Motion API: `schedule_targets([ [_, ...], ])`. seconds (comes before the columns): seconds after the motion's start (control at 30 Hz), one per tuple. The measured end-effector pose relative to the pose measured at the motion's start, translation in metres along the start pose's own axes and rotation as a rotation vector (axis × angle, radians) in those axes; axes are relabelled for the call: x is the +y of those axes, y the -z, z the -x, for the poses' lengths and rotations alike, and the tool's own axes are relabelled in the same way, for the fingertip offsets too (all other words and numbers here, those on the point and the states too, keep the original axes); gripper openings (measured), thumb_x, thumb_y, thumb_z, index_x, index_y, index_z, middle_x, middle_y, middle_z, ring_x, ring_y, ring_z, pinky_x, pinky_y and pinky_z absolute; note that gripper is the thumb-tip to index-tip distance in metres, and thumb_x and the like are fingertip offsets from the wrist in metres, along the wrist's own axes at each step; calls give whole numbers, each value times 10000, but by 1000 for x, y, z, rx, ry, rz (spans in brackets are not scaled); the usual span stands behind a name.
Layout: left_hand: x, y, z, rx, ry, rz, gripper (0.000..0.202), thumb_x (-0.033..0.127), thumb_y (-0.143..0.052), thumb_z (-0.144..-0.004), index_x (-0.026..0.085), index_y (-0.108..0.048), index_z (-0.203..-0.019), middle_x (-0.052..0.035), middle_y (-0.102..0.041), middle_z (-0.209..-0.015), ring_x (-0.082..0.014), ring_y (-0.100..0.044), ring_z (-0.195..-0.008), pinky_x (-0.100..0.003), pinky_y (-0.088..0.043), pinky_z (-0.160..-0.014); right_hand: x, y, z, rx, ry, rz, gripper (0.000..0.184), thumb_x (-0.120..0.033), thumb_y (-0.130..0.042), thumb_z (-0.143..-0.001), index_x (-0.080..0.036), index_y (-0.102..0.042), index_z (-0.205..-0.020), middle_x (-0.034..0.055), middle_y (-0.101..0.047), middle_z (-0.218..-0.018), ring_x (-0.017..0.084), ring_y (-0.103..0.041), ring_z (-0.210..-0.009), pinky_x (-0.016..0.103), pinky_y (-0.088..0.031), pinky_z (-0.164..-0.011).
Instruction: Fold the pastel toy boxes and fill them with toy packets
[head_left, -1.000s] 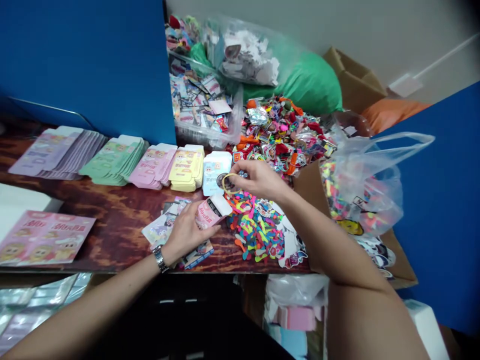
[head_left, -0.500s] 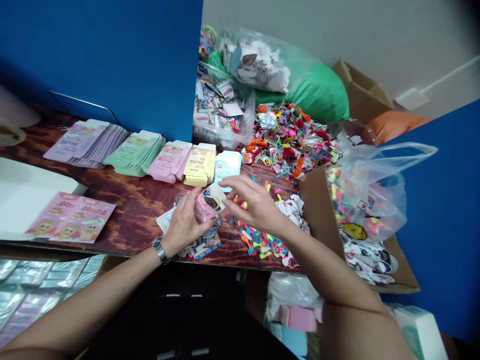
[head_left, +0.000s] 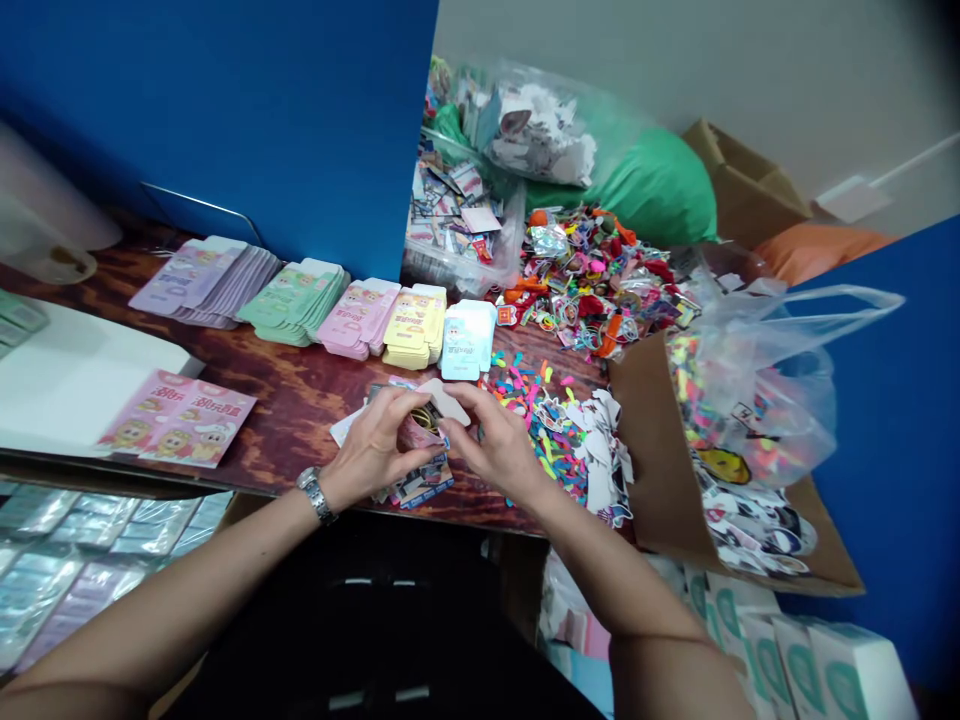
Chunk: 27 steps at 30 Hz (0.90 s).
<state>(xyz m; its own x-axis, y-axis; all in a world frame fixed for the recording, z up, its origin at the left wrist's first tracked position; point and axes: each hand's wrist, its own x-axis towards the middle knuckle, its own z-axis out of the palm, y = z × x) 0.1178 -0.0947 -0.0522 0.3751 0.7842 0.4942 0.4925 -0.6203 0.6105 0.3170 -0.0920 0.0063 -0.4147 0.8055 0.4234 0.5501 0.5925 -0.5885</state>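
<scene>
So your left hand [head_left: 373, 445] has its fingers clamped around the little pink box [head_left: 415, 433], and there's a yellow band [head_left: 426, 417] sitting in its open end. Your right hand [head_left: 497, 443] has thumb and fingers pinched on the white flap [head_left: 448, 402]. The box is right between your hands, above some loose cards [head_left: 424, 487] on the table [head_left: 292, 400]. The blue boxes [head_left: 466, 342] stand just beyond, with bright little pieces [head_left: 553, 463] heaped off to your right.
</scene>
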Motion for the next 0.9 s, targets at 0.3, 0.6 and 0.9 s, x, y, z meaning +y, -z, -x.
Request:
schedule_targets([
  [0.3, 6, 3, 3, -1, 71, -75, 860, 348, -659, -870, 242, -126, -1536, -149, -512, -1359, -282, -552, -1234, -435, -490, -1011, -15, -10, 1, 67, -102, -192, 227, -180, -559, -948, -284, -675, -1113, 47, -686, -1082, 169, -652, -1049, 318, -563, -879],
  [0.6, 8, 2, 3, -7, 109, -171, 940, 392, -622, -881, 207, -16, -1576, -138, -573, -1188, -272, -586, -1056, -386, -522, -877, -16, -16, -6, 110, -206, -169, 177, -196, -598, -909, -257, -712, -1030, 38, -723, -979, 181, -687, -927, 329, -578, -837],
  [0.9, 12, 7, 1, -77, 82, -528, 999, 506, -507, -900, 47, 109, -1539, -176, -552, -1054, -293, -574, -900, -403, -506, -751, -21, -49, 17, 273, -123, -100, 438, -154, -481, -982, -281, -539, -1397, 56, -683, -1271, 188, -656, -1172, 364, -545, -1028],
])
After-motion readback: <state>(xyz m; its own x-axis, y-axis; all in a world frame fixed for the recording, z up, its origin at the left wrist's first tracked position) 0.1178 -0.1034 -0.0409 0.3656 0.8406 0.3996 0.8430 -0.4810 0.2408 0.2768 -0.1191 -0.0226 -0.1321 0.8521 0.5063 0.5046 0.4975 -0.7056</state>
